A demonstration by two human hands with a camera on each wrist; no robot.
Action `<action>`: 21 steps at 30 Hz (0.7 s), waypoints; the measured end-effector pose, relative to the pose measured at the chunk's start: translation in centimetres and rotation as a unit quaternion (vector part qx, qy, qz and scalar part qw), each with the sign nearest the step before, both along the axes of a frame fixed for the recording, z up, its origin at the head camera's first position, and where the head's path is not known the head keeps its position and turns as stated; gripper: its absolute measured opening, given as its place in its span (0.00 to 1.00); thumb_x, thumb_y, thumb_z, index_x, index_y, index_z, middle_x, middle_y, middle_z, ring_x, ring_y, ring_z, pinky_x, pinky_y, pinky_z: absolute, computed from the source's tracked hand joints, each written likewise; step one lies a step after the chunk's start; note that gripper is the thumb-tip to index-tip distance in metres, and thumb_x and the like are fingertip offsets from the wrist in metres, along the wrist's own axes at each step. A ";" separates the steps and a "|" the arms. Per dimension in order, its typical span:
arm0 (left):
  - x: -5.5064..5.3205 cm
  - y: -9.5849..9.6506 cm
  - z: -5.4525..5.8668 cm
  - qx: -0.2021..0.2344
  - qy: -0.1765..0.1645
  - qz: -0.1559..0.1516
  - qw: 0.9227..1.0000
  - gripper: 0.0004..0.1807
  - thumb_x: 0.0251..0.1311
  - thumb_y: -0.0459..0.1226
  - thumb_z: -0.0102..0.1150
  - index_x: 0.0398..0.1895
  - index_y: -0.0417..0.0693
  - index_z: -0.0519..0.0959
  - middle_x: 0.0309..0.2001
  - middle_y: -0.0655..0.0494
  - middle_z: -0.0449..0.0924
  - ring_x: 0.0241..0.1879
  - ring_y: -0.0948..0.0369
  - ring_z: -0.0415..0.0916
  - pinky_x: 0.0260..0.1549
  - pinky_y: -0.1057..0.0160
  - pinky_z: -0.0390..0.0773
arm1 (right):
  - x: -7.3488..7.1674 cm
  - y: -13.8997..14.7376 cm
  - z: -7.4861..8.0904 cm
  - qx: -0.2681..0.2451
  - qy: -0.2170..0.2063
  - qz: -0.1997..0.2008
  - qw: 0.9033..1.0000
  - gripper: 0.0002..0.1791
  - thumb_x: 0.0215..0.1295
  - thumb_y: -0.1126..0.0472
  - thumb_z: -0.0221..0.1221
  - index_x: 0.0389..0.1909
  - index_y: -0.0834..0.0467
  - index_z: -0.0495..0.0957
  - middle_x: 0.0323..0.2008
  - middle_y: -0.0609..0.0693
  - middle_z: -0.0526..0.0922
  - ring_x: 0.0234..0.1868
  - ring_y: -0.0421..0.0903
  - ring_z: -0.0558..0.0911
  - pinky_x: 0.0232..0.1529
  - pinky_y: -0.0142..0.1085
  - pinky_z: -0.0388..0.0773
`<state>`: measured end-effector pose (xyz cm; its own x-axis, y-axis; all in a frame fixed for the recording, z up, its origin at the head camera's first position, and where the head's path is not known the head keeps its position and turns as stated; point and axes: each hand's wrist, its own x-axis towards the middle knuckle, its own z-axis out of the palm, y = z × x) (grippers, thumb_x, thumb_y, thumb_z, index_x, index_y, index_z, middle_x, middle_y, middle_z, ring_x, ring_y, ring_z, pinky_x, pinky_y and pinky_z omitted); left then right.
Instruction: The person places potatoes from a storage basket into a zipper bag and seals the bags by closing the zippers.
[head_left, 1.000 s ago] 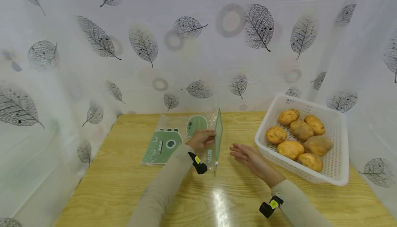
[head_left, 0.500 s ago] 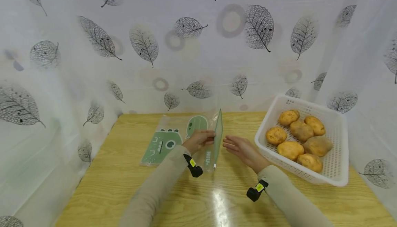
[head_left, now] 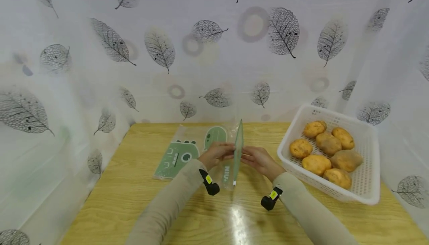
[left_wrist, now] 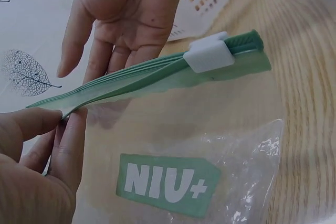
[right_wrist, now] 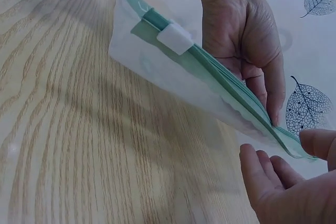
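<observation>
A clear zip bag (head_left: 182,158) with green cartoon print lies on the table, its mouth end raised on edge. My left hand (head_left: 215,155) pinches one green lip of the mouth between thumb and fingers. In the left wrist view the green zip strip (left_wrist: 142,75) is parted near that pinch, and a white slider (left_wrist: 210,53) sits towards its other end. Across the bag mouth, my right hand (head_left: 260,159) has its fingers extended right at the strip. The right wrist view shows the right thumb apart from the fingers (right_wrist: 254,169), which lie just below the lip.
A white perforated plastic basket (head_left: 301,178) holding several potatoes (head_left: 316,164) stands to the right, close to my right forearm. The wooden table (head_left: 110,200) ends at the back against a leaf-patterned curtain (head_left: 214,66).
My right hand has moved left from beside the basket to the bag's mouth. The left hand keeps its pinch, and the bag stays nearly in place.
</observation>
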<state>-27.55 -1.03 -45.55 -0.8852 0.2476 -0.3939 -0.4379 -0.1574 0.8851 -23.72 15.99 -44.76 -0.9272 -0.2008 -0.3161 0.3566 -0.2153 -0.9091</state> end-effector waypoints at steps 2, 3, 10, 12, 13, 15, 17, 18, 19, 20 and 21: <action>0.1 0.1 0.1 0.003 0.000 0.000 1.000 0.15 0.60 0.25 0.59 0.51 0.29 0.77 0.36 0.46 0.85 0.31 0.59 0.84 0.41 0.63 0.86 | -0.1 -0.1 0.0 0.006 0.003 0.002 1.000 0.27 0.74 0.63 0.48 0.65 0.77 0.58 0.57 0.64 0.75 0.51 0.48 0.80 0.60 0.41 0.77; 0.1 0.1 0.1 0.006 -0.003 -0.001 1.000 0.15 0.60 0.25 0.59 0.51 0.30 0.77 0.36 0.46 0.85 0.31 0.59 0.84 0.41 0.63 0.86 | -0.2 -0.1 0.0 0.008 0.004 0.002 1.000 0.27 0.74 0.63 0.48 0.65 0.77 0.58 0.54 0.61 0.77 0.51 0.47 0.80 0.59 0.40 0.78; 0.5 0.2 0.7 0.000 -0.001 -0.012 1.000 0.15 0.62 0.27 0.59 0.52 0.31 0.77 0.37 0.47 0.84 0.32 0.60 0.84 0.42 0.63 0.85 | -0.5 -0.3 0.0 0.023 0.004 -0.011 1.000 0.25 0.73 0.65 0.50 0.64 0.77 0.61 0.38 0.49 0.84 0.41 0.41 0.83 0.49 0.35 0.83; 0.6 0.2 0.8 0.000 -0.001 -0.013 1.000 0.15 0.62 0.27 0.59 0.52 0.32 0.77 0.37 0.47 0.84 0.33 0.60 0.85 0.43 0.63 0.85 | -0.5 -0.4 0.0 0.028 0.006 -0.015 0.999 0.25 0.72 0.66 0.50 0.64 0.77 0.60 0.38 0.50 0.83 0.40 0.40 0.82 0.48 0.34 0.84; 0.6 0.1 0.8 0.001 -0.001 -0.012 1.000 0.15 0.62 0.26 0.59 0.52 0.32 0.77 0.37 0.47 0.84 0.34 0.59 0.85 0.43 0.63 0.85 | -0.6 -0.4 0.0 0.031 0.007 -0.016 0.999 0.26 0.72 0.66 0.50 0.65 0.77 0.59 0.39 0.50 0.83 0.41 0.40 0.82 0.48 0.34 0.84; 0.5 0.1 0.7 0.006 0.000 -0.010 1.000 0.15 0.62 0.26 0.58 0.52 0.31 0.77 0.38 0.46 0.84 0.34 0.59 0.85 0.43 0.62 0.85 | -0.6 -0.4 -0.1 0.038 0.005 -0.025 0.999 0.26 0.72 0.67 0.51 0.64 0.77 0.60 0.40 0.52 0.82 0.41 0.41 0.82 0.47 0.33 0.84; 0.4 0.0 0.6 0.010 0.000 -0.008 1.000 0.15 0.62 0.26 0.58 0.52 0.31 0.77 0.36 0.47 0.84 0.33 0.59 0.85 0.43 0.62 0.85 | -0.7 -0.4 -0.2 0.044 0.002 -0.032 0.999 0.25 0.71 0.67 0.52 0.64 0.77 0.61 0.41 0.53 0.82 0.40 0.41 0.82 0.45 0.31 0.84; 0.4 -0.1 0.6 0.010 0.002 -0.007 1.000 0.15 0.62 0.26 0.58 0.52 0.31 0.77 0.37 0.47 0.84 0.33 0.59 0.85 0.42 0.62 0.85 | -0.7 -0.4 -0.2 0.046 0.000 -0.035 0.998 0.25 0.71 0.67 0.52 0.64 0.76 0.61 0.41 0.53 0.82 0.40 0.41 0.82 0.45 0.31 0.84; 0.4 -0.1 0.6 0.010 0.002 -0.007 1.000 0.15 0.62 0.26 0.58 0.52 0.31 0.77 0.36 0.47 0.84 0.32 0.60 0.85 0.42 0.62 0.86 | -0.8 -0.4 -0.2 0.047 -0.001 -0.036 0.998 0.25 0.71 0.68 0.52 0.64 0.76 0.61 0.41 0.53 0.82 0.40 0.40 0.82 0.44 0.31 0.84; 0.4 -0.1 0.6 0.008 0.002 -0.007 1.000 0.15 0.62 0.26 0.58 0.52 0.31 0.77 0.35 0.48 0.84 0.31 0.60 0.84 0.42 0.62 0.86 | -0.8 -0.4 -0.2 0.047 -0.003 -0.037 0.998 0.25 0.71 0.68 0.52 0.64 0.76 0.61 0.41 0.53 0.82 0.39 0.40 0.82 0.44 0.30 0.84; 0.4 -0.2 0.6 0.007 0.001 -0.008 1.000 0.15 0.62 0.26 0.58 0.52 0.31 0.77 0.35 0.48 0.84 0.31 0.61 0.84 0.42 0.63 0.86 | -0.8 -0.4 -0.2 0.047 -0.003 -0.038 0.998 0.25 0.71 0.68 0.52 0.64 0.76 0.61 0.39 0.52 0.82 0.39 0.40 0.82 0.43 0.29 0.84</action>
